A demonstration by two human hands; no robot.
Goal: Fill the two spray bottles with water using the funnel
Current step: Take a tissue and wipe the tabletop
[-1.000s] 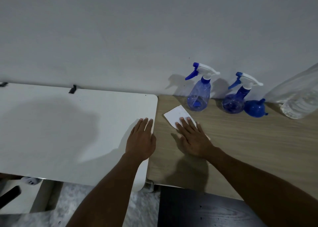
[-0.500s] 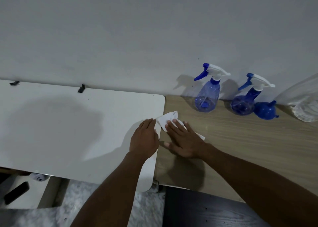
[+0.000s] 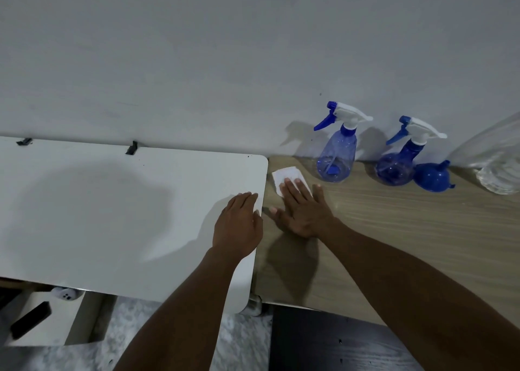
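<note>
Two blue spray bottles with white trigger heads stand by the wall on the wooden table (image 3: 394, 230): the lighter one (image 3: 336, 156) on the left, the darker one (image 3: 396, 165) to its right. A blue funnel (image 3: 432, 176) lies upside down beside the darker bottle. A large clear water bottle (image 3: 498, 165) leans at the right edge. My right hand (image 3: 302, 209) presses flat on a white tissue (image 3: 281, 178) on the wooden table. My left hand (image 3: 239, 224) rests flat on the white table (image 3: 112, 216) at its right edge.
The white table butts against the wooden one, both against a plain wall. Two black clips (image 3: 131, 147) sit at the white table's back edge. Below it, a dark object (image 3: 31, 320) lies on a low shelf, and a dark surface (image 3: 337, 342) lies under the wooden table.
My right hand has slid the tissue away from me, towards the wall, and the tissue lies flat again after bunching up. My left hand stays at the white table's edge.
</note>
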